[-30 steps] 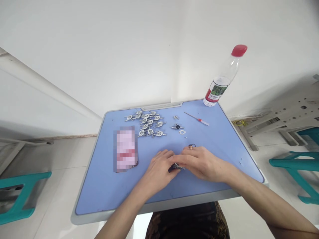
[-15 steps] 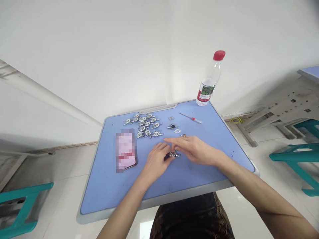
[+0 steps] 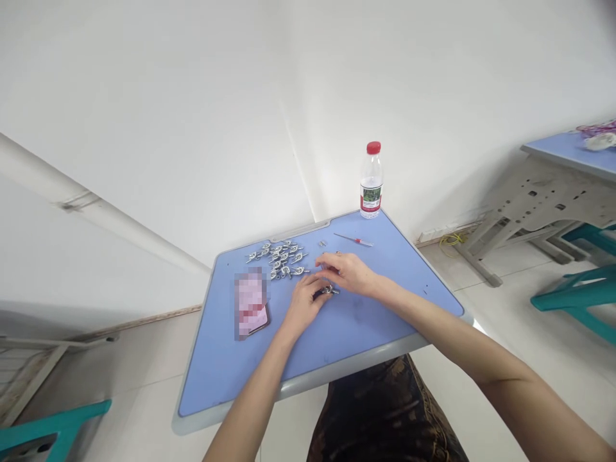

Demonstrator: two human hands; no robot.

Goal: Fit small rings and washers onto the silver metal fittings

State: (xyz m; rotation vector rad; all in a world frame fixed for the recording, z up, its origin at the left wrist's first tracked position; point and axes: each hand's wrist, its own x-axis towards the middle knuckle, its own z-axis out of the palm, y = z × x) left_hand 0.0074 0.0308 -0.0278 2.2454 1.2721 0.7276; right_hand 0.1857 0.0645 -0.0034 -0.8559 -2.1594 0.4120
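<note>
My left hand rests near the middle of the blue table, fingers closed around a small metal valve whose short pipe end sticks out to the right. Just above it is my right hand, its fingers bent and brought together beside the left fingertips. Whatever those right fingers pinch, if anything, is hidden. Beyond my left hand lies a cluster of several similar metal valves. Two small metal pins lie behind my right hand.
A screwdriver with a red and clear handle lies toward the back. A red-capped water bottle stands at the table's back right corner. A phone, partly pixelated, lies left of my hands. Teal stools stand beside the table.
The view has turned and shifted, so the bottle appears farther left and lower. My right fingers, stretched out before, are now bent in. My left hand keeps hold of the valve.
</note>
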